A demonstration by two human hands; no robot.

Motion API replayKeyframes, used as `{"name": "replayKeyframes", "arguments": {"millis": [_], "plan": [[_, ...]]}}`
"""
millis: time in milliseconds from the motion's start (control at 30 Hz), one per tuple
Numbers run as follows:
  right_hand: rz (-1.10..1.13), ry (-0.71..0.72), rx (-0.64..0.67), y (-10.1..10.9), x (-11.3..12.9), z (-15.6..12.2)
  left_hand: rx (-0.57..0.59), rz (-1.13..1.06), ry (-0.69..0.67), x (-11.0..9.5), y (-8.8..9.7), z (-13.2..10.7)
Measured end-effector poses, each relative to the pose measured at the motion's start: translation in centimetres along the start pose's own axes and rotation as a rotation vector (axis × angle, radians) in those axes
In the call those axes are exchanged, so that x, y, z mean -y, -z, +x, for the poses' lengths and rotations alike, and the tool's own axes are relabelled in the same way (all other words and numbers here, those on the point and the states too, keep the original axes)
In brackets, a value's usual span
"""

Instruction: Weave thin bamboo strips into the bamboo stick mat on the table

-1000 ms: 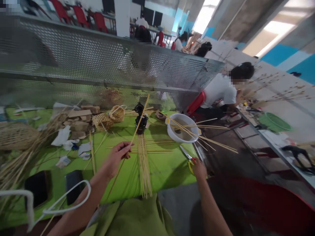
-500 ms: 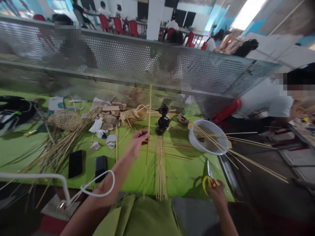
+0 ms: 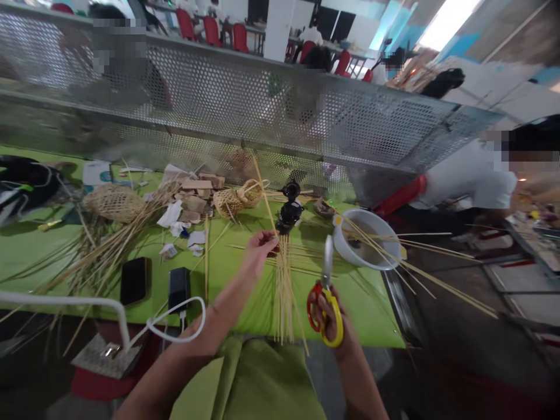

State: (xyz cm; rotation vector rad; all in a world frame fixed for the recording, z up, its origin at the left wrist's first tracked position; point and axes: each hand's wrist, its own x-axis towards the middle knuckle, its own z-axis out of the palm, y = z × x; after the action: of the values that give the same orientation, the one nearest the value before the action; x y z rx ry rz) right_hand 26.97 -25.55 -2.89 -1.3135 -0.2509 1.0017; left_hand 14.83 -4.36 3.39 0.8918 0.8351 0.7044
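Observation:
My left hand (image 3: 262, 248) pinches a long thin bamboo strip (image 3: 265, 195), which slants from upper left down across the other strips. In my right hand (image 3: 330, 318) is a pair of scissors (image 3: 327, 262) with red and yellow handles, raised with the blades pointing away from me. Several parallel bamboo strips (image 3: 284, 297) lie lengthwise on the green table (image 3: 245, 315), their far ends under a black object (image 3: 289, 213) that I cannot name for sure. More strips lie crosswise beneath them.
A white basin (image 3: 370, 262) with strips across its rim stands at the right. Woven baskets (image 3: 114, 202), wood blocks (image 3: 195, 201), a phone (image 3: 134, 281) and a power bank (image 3: 179, 286) with a white cable lie left. A perforated metal screen (image 3: 210, 99) rises behind; people sit beyond it.
My right hand has lifted the scissors off the table's right side and brought them left toward the middle. The strip in my left hand has moved right and tilted from upright to slanting.

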Motion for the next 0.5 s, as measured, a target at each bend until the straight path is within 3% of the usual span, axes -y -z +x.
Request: {"name": "replayKeyframes", "arguments": {"millis": [100, 200, 333, 500], "plan": [[-0.011, -0.065, 0.117, -3.5, 1.7, -0.4, -0.028, -0.011, -0.011, 1.4, -0.5, -0.6], [-0.067, -0.078, 0.139, -5.3, 2.1, -0.7, -0.065, -0.047, -0.01, 2.0, -0.4, -1.2], [-0.064, -0.066, 0.117, -6.0, 1.5, -1.1, -0.06, -0.087, 0.002, 1.8, 0.4, -1.5], [-0.113, -0.082, 0.197, -5.5, 1.0, -1.9, -0.119, -0.046, -0.008, 0.4, 1.8, 0.0]]}}
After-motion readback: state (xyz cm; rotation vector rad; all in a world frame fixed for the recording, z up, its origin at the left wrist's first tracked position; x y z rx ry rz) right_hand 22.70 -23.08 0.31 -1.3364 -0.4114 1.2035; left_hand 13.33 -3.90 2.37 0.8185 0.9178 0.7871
